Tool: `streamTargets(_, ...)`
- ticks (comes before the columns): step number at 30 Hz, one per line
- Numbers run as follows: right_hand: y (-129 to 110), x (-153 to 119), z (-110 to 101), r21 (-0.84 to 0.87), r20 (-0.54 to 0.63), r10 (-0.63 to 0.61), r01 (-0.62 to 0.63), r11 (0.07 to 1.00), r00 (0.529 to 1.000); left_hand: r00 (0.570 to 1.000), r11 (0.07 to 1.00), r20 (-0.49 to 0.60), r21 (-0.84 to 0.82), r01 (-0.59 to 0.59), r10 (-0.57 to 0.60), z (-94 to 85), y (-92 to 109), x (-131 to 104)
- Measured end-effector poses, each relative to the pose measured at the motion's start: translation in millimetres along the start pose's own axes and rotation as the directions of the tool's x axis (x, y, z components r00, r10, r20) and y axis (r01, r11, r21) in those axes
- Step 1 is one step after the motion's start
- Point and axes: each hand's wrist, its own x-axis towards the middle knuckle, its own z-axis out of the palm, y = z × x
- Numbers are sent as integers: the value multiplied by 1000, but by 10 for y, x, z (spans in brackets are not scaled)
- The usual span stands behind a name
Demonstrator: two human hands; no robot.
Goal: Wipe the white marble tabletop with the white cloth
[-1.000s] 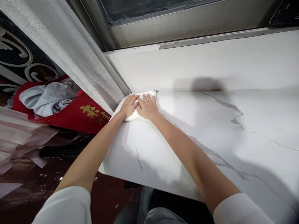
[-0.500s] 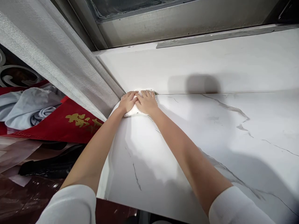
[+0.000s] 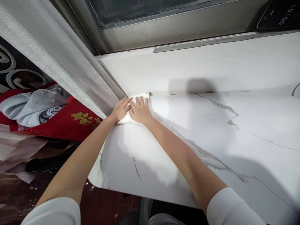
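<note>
A white cloth (image 3: pixel 127 118) lies on the white marbled surface (image 3: pixel 164 175), at its far left corner beside the grey curtain (image 3: pixel 77 56). My left hand (image 3: pixel 120 110) rests on the left part of the cloth with its fingers spread. Just right of it, my right hand (image 3: pixel 140 110) lies flat on the cloth, fingers apart and pointing away from me. The two hands touch or nearly touch at the thumbs. The cloth's far edge shows beyond the fingertips, against the upright white panel (image 3: pixel 145 72).
A metal window frame (image 3: pixel 178 29) runs above the panel. At the top right is a dark display (image 3: pixel 281 15) with digits. Left of the curtain are a red bag (image 3: pixel 63 125) with gold characters and grey-blue clothes (image 3: pixel 30 103). A dark red floor (image 3: pixel 105 203) shows below.
Both hands and the cloth have shifted slightly left and toward me. The view has also moved, showing more of the display at the top right.
</note>
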Motion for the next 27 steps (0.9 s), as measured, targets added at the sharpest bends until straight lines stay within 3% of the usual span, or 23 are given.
streamTargets(8,-477,-517,-13,67,19,-62,61,996,998,1000,1000,4,12,20,-20,-88,-55,-767)
streamTargets(13,-704,-920,-53,95,30,-101,98,991,994,1000,999,-12,39,30,-29,-95,15,-1283)
streamTargets(20,-815,-1478,-159,98,59,-147,141,985,987,999,992,-45,124,15,-10,-21,277,-1875)
streamTargets(27,-840,-2050,-287,161,46,-265,255,954,963,984,987,-170,161,-15,43,78,637,-2528)
